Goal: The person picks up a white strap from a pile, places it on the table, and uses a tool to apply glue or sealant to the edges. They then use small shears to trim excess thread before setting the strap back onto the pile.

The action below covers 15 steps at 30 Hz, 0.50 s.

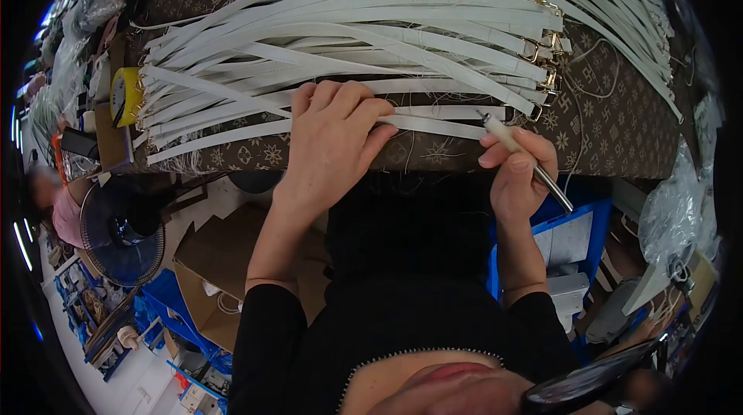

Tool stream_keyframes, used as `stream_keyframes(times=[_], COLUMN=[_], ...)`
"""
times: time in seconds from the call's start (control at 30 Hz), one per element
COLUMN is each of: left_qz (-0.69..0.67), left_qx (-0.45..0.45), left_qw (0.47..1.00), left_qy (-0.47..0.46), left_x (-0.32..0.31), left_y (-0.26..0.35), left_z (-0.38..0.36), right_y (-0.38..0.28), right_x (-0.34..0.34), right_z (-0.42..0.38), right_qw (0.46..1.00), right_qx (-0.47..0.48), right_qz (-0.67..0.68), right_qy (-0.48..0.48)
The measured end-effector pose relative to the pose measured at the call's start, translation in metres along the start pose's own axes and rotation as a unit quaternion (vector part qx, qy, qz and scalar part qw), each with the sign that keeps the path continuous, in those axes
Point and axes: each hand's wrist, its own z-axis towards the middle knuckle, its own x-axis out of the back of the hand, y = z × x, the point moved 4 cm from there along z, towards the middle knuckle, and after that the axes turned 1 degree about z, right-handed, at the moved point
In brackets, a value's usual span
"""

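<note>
A wide bundle of white straps [340,17] lies side by side across a brown patterned cloth, with gold-coloured metal buckles [551,44] at many of the right ends. My left hand [329,133] rests on the near straps, fingers curled, with thumb and forefinger closed on a white strap [441,126] at the front edge. Between the fingers of my right hand [522,171] is a pen-shaped tool [507,136] with a white grip and silver shaft. Its thin dark tip points up and left, close over the strap ends. Loose threads hang around the straps.
More buckled straps [619,13] lie at the far right. A yellow tape roll [124,96] stands at the left edge. Below the table are a fan [122,229], an open cardboard box [220,260] and a blue bin [600,233]. Clear plastic bags [669,202] hang at the right.
</note>
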Motion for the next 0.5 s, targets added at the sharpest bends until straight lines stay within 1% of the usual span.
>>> stream_keyframes(times=[0.03, 0.1, 0.13, 0.2, 0.23, 0.3, 0.43, 0.5], left_qz=[0.001, -0.008, -0.006, 0.013, 0.012, 0.009, -0.019, -0.060], left_qx=[-0.003, -0.023, -0.026, -0.077, -0.081, -0.089, -0.081, -0.061], left_qw=[1.000, 1.000, 1.000, 0.989, 0.989, 0.985, 0.987, 0.987], left_qy=[0.002, 0.012, 0.014, 0.122, 0.121, 0.149, 0.134, 0.138], left_x=[0.000, -0.002, -0.003, 0.001, -0.002, -0.005, -0.020, -0.021], left_y=[0.001, 0.003, 0.004, 0.010, 0.012, 0.014, 0.012, 0.009], left_z=[0.001, 0.000, -0.002, -0.011, -0.016, -0.027, -0.038, -0.039], right_y=[-0.001, -0.006, -0.009, -0.021, -0.022, -0.022, -0.018, -0.016], right_x=[0.002, 0.008, 0.010, 0.013, 0.014, 0.014, 0.009, 0.008], right_z=[0.001, 0.001, 0.002, 0.000, -0.002, -0.006, -0.013, -0.014], right_qw=[1.000, 0.998, 0.998, 0.992, 0.992, 0.994, 0.997, 0.998], right_qx=[0.004, 0.060, 0.063, 0.119, 0.120, 0.095, 0.064, 0.056], right_qz=[0.000, -0.013, -0.013, -0.042, -0.044, -0.049, -0.046, 0.014], right_qy=[0.001, 0.022, 0.024, 0.014, 0.017, 0.021, 0.017, 0.037])
